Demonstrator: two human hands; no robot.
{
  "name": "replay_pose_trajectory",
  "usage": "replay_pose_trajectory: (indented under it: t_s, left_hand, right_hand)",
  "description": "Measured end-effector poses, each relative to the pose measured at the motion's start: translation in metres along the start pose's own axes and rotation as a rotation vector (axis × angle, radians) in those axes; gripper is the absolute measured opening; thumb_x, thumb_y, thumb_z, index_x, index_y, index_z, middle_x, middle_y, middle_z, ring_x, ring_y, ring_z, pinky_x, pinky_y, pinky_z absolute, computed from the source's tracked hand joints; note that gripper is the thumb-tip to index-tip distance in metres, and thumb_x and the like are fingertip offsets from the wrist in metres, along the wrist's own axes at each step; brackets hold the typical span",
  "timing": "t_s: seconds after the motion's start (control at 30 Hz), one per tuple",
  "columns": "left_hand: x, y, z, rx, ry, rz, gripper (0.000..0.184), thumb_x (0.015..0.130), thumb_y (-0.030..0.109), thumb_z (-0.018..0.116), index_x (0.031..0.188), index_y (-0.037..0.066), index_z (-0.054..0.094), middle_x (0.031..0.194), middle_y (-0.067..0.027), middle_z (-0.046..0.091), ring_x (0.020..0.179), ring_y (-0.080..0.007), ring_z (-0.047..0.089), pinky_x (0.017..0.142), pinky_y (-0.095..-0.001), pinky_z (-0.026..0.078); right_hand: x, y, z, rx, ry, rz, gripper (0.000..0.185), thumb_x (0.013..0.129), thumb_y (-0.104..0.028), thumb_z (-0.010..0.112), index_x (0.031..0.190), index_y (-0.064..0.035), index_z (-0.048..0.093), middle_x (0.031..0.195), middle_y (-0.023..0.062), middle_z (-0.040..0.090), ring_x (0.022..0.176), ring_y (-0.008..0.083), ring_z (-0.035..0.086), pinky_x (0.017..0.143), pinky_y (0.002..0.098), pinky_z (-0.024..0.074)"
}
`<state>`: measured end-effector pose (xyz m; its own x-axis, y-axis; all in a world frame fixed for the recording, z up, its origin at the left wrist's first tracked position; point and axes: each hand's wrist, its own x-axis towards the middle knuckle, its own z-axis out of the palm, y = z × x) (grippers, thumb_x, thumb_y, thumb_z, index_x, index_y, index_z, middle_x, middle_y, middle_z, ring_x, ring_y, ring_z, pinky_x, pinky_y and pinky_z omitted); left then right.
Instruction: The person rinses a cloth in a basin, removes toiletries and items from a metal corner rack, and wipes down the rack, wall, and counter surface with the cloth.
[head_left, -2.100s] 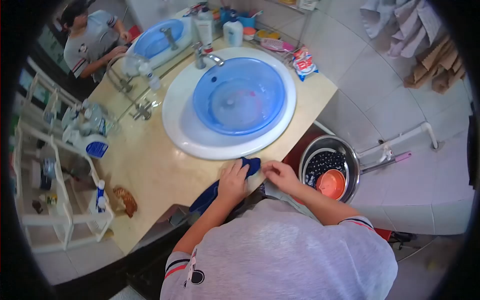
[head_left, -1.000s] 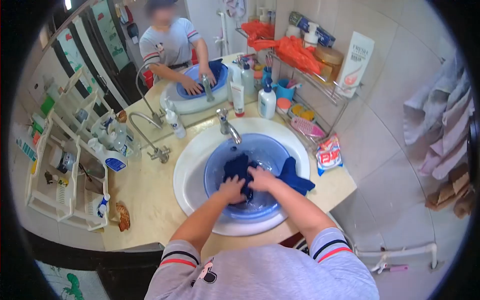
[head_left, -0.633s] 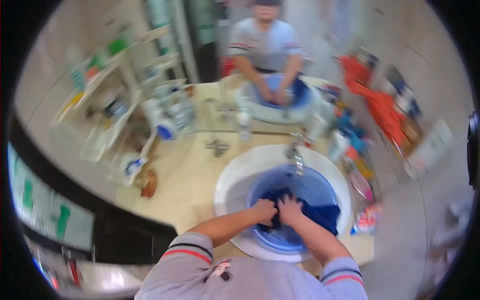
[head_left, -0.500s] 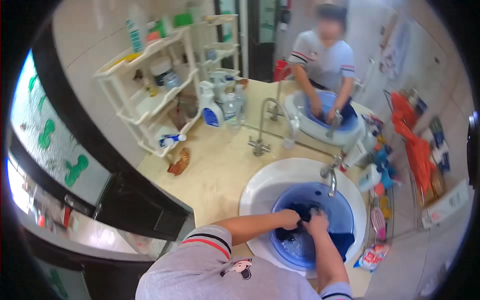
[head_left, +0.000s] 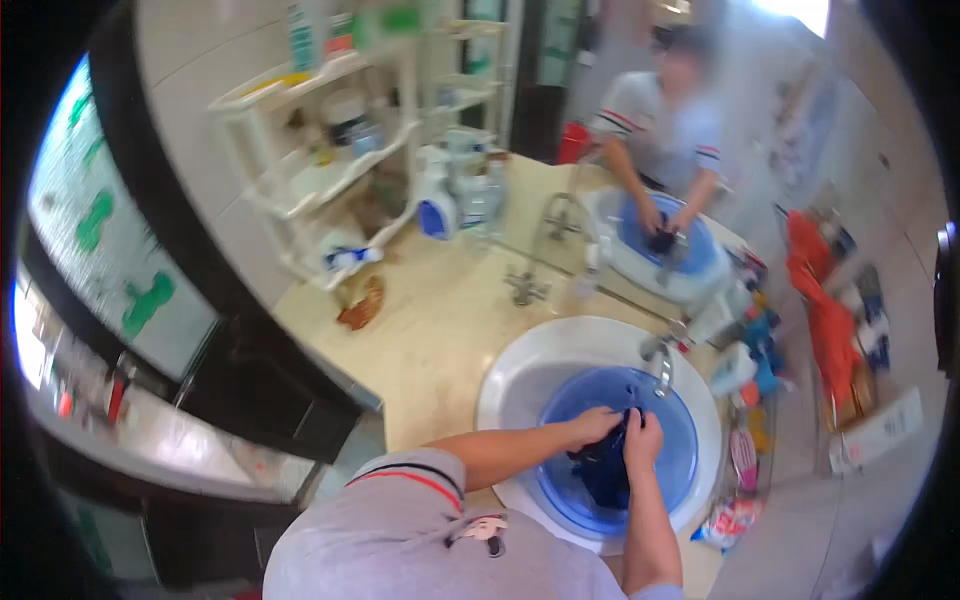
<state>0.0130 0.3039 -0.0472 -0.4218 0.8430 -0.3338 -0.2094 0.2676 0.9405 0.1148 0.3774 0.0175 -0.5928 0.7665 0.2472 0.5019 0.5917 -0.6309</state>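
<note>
A blue plastic basin (head_left: 688, 440) sits inside the white washbasin (head_left: 505, 400), with some water in it. Dark navy cloth (head_left: 605, 478) hangs down into the basin between both hands. My left hand (head_left: 597, 425) grips the cloth at its upper left, fingers closed. On the other side, my right hand (head_left: 643, 437) is closed on the upper right part of the same cloth. The lower part of the cloth lies in the basin. What kind of garment it is, I cannot tell. Just beyond the hands is a chrome faucet (head_left: 660, 368).
A second tap (head_left: 525, 288) stands on the cream counter (head_left: 430, 340). A white shelf rack (head_left: 300, 195) and spray bottle (head_left: 436, 195) are at the back left. Bottles, a pink brush (head_left: 743, 458) and a detergent packet (head_left: 728, 522) line the right side. A mirror reflects the scene.
Both hands have risen with the dark cloth, lifting part of it up out of the basin. The cloth at the basin's right side has been drawn toward the middle. The view has shifted slightly.
</note>
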Motion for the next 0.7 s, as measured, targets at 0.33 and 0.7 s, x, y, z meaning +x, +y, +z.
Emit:
replay_pose_trajectory:
  t_s: [0.33, 0.7]
  left_hand:
    - [-0.077, 0.059, -0.018, 1.508, -0.242, 0.414, 0.045, 0.077, 0.033, 0.066, 0.114, 0.009, 0.059, 0.114, -0.0148, 0.055, 0.104, -0.0352, 0.057, 0.086, -0.0468, 0.048]
    - [-0.057, 0.074, -0.043, 1.273, -0.333, 0.370, 0.023, 0.084, 0.023, 0.059, 0.095, 0.005, 0.068, 0.086, -0.0170, 0.067, 0.082, -0.0299, 0.066, 0.074, -0.0429, 0.050]
  right_hand:
    - [-0.040, 0.003, -0.017, -0.619, -0.656, -0.207, 0.062, 0.075, -0.039, 0.069, 0.127, -0.0093, 0.053, 0.128, 0.0139, 0.052, 0.120, 0.0347, 0.048, 0.096, 0.0576, 0.0394]
    - [-0.044, 0.014, -0.041, -0.412, -0.647, -0.044, 0.053, 0.074, -0.049, 0.068, 0.113, -0.0121, 0.063, 0.111, 0.0144, 0.064, 0.103, 0.0339, 0.061, 0.085, 0.0513, 0.0449]
